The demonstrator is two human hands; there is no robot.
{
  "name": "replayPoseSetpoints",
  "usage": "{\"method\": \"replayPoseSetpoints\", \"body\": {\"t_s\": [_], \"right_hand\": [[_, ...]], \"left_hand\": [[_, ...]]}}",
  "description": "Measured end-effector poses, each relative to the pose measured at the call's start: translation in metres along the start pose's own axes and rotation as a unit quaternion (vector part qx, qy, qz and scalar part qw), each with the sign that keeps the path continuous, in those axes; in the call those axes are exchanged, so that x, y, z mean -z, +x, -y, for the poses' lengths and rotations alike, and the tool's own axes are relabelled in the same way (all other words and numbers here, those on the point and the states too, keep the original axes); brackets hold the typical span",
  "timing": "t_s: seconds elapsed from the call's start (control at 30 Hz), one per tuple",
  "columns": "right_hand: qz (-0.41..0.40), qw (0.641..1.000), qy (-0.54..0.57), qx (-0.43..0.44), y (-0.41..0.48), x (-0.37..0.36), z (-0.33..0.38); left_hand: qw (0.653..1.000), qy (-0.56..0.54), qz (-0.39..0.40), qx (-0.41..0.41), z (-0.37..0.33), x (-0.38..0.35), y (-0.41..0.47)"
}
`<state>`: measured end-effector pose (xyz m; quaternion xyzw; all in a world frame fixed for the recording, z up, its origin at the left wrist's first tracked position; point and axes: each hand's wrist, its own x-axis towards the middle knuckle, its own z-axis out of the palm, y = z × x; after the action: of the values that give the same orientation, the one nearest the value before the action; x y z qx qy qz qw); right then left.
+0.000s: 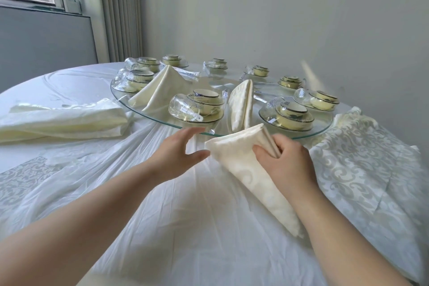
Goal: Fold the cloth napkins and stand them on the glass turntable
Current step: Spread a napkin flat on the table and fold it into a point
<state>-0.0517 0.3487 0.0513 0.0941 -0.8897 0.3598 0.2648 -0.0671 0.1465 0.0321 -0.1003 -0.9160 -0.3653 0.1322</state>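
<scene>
— Napkin (246,169): where is it?
— Centre of the frame. The fingers (263,150) of my right hand (287,160) curl round its folded top edge and pinch the layers. Its narrow end lies lower right on the tablecloth (162,227).
— And the left hand (178,153)?
— Fingers straight, loosely spread, holding nothing; the thumb is just beside the napkin's left corner. Above both hands I see the glass turntable (144,112), with a tent-shaped napkin (162,86) and an upright napkin (241,104) standing among the bowls (205,104).
</scene>
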Motion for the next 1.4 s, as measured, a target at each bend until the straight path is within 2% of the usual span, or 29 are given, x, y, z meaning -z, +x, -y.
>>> {"method": "replayPoseSetpoints", "body": {"t_s": [0.13, 0.3, 0.5, 0.8, 1.07, 1.4], "right_hand": [[-0.005, 0.998, -0.031, -0.049, 0.003, -0.011, -0.022], [-0.03, 0.995, 0.061, -0.08, -0.006, -0.026, -0.041], [-0.007, 0.998, 0.049, -0.041, -0.009, -0.029, -0.043], [-0.018, 0.999, 0.04, -0.017, -0.011, -0.028, -0.046], [-0.03, 0.998, 0.054, -0.03, -0.013, -0.03, -0.047], [-0.033, 0.998, 0.047, -0.03, -0.014, -0.032, -0.048]], "left_hand": [[0.992, 0.119, 0.042, -0.024, 0.006, -0.015, 0.024], [0.984, 0.174, 0.025, -0.001, 0.018, -0.027, 0.054], [0.98, 0.183, 0.076, 0.014, 0.034, -0.049, 0.058], [0.965, 0.246, 0.061, 0.061, 0.036, -0.048, 0.059], [0.97, 0.216, 0.06, 0.091, 0.046, -0.036, 0.061], [0.957, 0.226, 0.018, 0.183, 0.065, -0.023, 0.062]]}}
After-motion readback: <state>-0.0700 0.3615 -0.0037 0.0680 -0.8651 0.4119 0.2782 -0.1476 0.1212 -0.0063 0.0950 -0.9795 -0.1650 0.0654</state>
